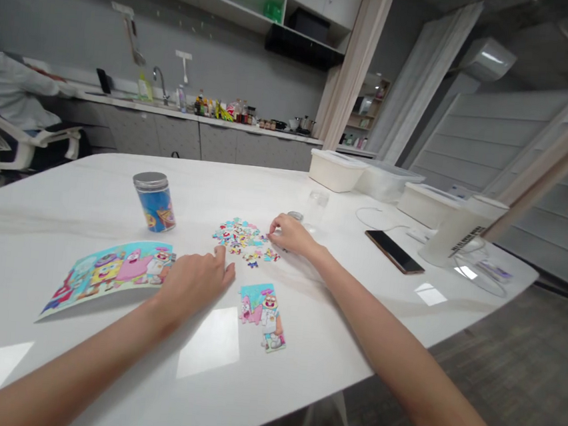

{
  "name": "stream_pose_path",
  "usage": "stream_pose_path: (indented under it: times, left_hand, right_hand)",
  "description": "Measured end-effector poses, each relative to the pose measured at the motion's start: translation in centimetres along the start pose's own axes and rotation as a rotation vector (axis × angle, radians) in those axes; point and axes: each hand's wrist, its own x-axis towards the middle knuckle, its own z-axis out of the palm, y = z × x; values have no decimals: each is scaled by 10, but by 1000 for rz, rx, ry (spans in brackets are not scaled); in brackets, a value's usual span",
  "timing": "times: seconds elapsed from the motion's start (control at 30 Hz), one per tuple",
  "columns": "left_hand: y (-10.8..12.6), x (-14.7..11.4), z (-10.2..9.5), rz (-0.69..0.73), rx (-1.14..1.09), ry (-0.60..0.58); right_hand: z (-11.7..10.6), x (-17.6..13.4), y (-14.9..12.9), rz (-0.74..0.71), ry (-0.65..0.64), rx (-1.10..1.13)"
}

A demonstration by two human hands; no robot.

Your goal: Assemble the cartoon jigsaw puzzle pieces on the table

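Note:
Loose jigsaw pieces (236,233) lie in a colourful pile on the white table (205,195). At the pile's right edge, my right hand (292,234) has its fingertips pinched on a puzzle piece, mostly hidden by the fingers. My left hand (197,275) rests palm down just in front of the pile, forefinger and thumb apart, holding nothing visible. Beneath and beside it lies a curled picture sheet (118,269) with cartoon figures, its right end partly covered by that hand. Nearer me, a joined part of the puzzle (264,315) shows a pink figure and one in white.
A lidded picture jar (155,202) stands at left. Beyond my right hand are a clear jar (316,209) and a metal lid (294,215). A phone (395,252), white tumbler (460,233), cable and storage boxes (337,171) occupy the right. A person (17,90) sits far left.

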Motion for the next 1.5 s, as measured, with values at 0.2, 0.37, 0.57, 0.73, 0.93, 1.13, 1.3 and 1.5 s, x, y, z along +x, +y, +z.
stream_pose_path:
  times: [0.2,0.37,0.57,0.73,0.93,1.13,1.3,1.5]
  left_hand:
    - [3,-2,-8,-24,16,-43]
    - [2,-2,-9,1,13,-61]
    - [1,-2,-6,19,43,-62]
    - [1,-2,-5,37,59,-59]
    - [2,-1,-4,-20,9,-39]
    - [2,1,-2,-25,26,-12]
    - [3,0,-6,-37,32,-32]
    - [3,-1,-8,-29,33,-37]
  right_hand:
    - [-8,-1,-10,41,53,-9]
    - [-13,3,-13,88,75,145]
    - [-18,5,-17,192,-184,879]
    - [-23,1,-22,159,-274,988]
    - [-24,-1,-24,154,-360,1011]
    - [-24,-2,-23,138,-416,1023]
    - [-27,-3,-26,134,-445,1012]
    - [-29,-3,-29,125,-460,991]
